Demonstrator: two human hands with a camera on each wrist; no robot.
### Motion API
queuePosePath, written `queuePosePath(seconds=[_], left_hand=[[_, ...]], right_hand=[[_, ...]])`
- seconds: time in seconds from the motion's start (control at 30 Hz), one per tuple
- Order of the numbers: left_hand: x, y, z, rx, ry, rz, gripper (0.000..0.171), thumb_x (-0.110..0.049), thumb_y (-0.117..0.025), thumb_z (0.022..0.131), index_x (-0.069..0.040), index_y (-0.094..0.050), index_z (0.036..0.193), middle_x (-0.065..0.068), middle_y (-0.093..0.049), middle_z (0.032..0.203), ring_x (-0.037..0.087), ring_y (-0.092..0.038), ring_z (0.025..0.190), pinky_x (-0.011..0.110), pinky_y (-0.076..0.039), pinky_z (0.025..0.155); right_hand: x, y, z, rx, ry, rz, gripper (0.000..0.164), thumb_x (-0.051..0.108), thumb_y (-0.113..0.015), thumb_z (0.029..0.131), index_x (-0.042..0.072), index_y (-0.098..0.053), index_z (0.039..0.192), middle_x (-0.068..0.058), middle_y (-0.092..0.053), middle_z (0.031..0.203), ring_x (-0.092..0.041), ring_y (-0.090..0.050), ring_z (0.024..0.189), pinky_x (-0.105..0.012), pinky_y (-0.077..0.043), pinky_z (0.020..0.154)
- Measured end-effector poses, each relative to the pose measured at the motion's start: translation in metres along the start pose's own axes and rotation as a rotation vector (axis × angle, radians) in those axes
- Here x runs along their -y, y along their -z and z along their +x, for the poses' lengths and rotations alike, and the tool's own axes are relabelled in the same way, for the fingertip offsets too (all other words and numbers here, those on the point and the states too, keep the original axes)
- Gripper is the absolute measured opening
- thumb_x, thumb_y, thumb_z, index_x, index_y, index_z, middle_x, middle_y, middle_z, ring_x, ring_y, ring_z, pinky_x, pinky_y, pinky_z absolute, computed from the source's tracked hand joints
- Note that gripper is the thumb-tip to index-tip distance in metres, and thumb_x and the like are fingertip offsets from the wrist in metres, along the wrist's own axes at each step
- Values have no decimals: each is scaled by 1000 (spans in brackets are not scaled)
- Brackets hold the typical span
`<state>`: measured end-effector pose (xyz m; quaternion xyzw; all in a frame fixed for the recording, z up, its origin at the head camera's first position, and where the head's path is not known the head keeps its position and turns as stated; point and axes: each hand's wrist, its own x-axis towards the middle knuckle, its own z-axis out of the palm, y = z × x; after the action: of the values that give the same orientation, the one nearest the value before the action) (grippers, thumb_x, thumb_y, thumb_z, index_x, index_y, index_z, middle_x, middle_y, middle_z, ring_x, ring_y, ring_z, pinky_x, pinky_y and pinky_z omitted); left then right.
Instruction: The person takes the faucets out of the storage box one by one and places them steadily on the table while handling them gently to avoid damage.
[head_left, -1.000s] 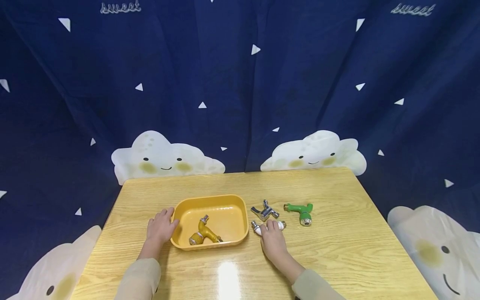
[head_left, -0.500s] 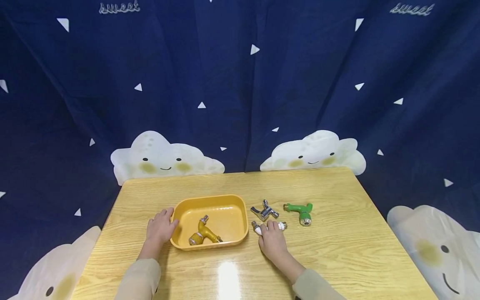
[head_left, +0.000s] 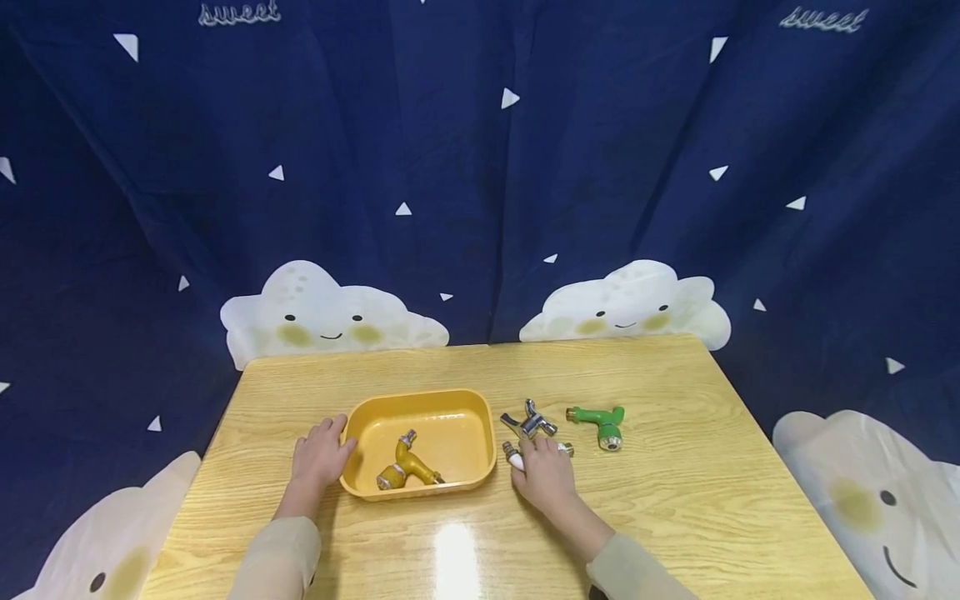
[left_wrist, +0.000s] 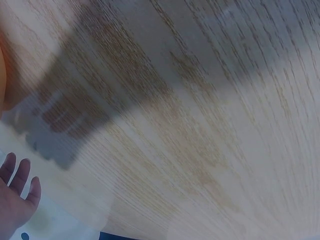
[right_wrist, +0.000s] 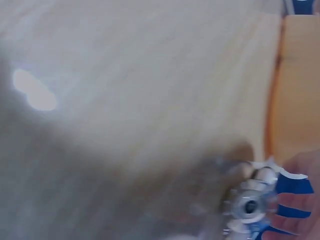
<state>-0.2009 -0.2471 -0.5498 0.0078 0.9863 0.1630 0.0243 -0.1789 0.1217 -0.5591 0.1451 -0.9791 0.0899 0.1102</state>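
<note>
In the head view my left hand (head_left: 322,454) rests at the left rim of a yellow tray (head_left: 420,400), its fingers relaxed and spread in the left wrist view. A yellow tap (head_left: 408,467) with metal ends lies inside the tray. My right hand (head_left: 547,475) grips a white tap (head_left: 514,457) on the table, to the right of the tray. The hand covers that tap's middle, while both metal ends show. In the right wrist view the white tap (right_wrist: 250,205) is blurred, with my fingers beside it. A chrome tap (head_left: 531,423) lies just beyond my right fingertips.
A green tap (head_left: 603,423) lies farther right on the wooden table (head_left: 675,500). Behind the table's far edge hangs a dark blue curtain (head_left: 450,167) with printed clouds and white triangles.
My right hand has shifted slightly forward over the white tap, which has turned or moved a little. The left hand, the tray and the other taps have stayed put.
</note>
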Motion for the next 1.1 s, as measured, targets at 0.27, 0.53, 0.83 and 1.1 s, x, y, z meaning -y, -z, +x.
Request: queuePosePath(seconds=[0.27,0.53,0.83,1.1], left_hand=[[1,-1,1,-2,-2,6,42,-31,-47,90,-4,-45,123,21,-51,113,41,-49,100,58,-36,79],[1,-1,1,3,7,13,42,-31,-47,90,-5,-45,123,21,-51,114,41,-49,101,58,-37,80],[1,-2,1,5,17,11,44,-31,-46,91,-5,-44,126,22,-50,118,42,-48,104,60,-35,82],[1,-2,1,9,19,16,43,-31,-46,90,-5,-45,124,21,-50,116,42,-49,103,59,-36,81]], right_hand=[[16,24,26,-86,-11,145,56,36,-69,75,8,-53,121,-17,-54,115,-34,-50,109,-49,-43,87],[39,34,48,-99,61,126,72,52,-62,76,10,-45,132,-18,-49,124,-36,-45,116,-50,-37,94],[74,27,61,13,78,79,82,63,-52,78,12,-34,139,-17,-44,131,-35,-40,122,-49,-35,97],[102,19,67,93,98,38,81,66,-49,78,17,-32,140,-14,-42,132,-33,-38,123,-49,-38,94]])
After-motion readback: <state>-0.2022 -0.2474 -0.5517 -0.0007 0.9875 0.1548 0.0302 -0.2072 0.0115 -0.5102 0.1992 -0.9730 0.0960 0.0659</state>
